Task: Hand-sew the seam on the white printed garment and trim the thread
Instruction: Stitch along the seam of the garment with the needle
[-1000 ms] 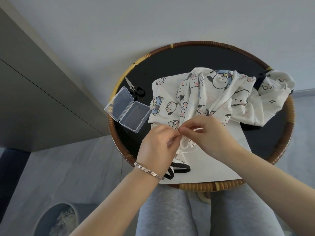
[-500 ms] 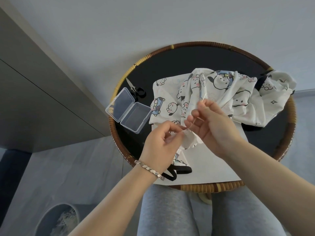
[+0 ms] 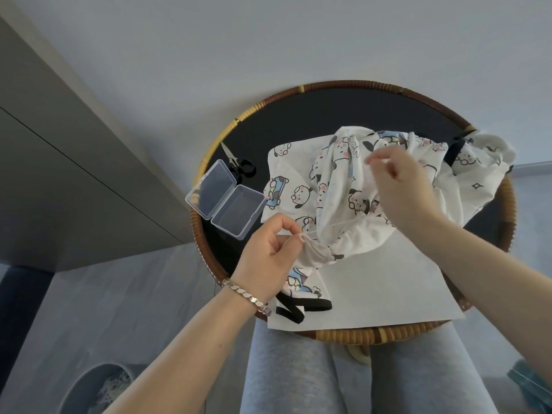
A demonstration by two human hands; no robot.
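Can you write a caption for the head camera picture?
Left hand pinches white cartoon-printed garment; right hand holds white thread above it.

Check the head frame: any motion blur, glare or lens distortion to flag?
Head view: right hand blurred by motion, left hand sharp; wide-angle lens stretches the round table at its rim; light soft and even, only mild sheen on the clear plastic box.
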